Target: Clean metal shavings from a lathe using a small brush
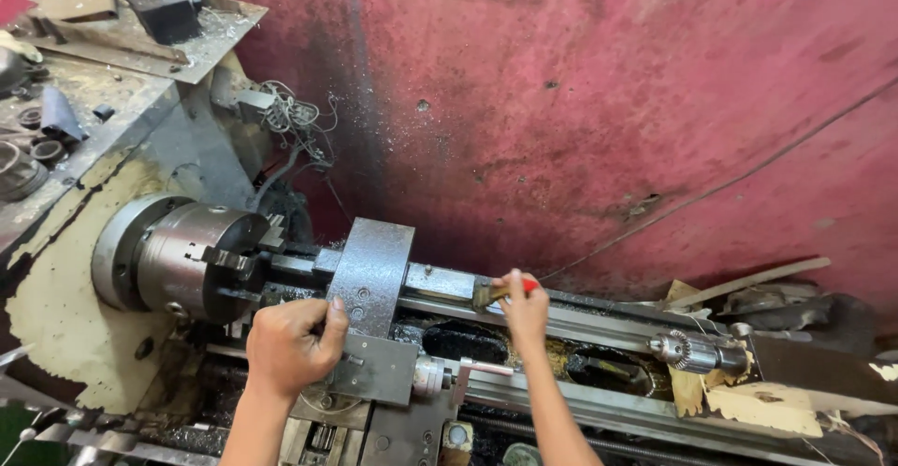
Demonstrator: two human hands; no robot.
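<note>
The left hand (288, 346) grips the edge of the one grey steel block (371, 279) on the lathe carriage. The right hand (525, 311) holds one red-handled brush (503, 290) against the lathe bed (599, 307), right of the block. One chuck (201, 260) sits left.

Even daylight, soft shadows, sharp focus, slight wide-angle bending at edges

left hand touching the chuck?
No. The left hand rests on the grey carriage block, to the right of the chuck, with a clear gap between hand and chuck.
</note>
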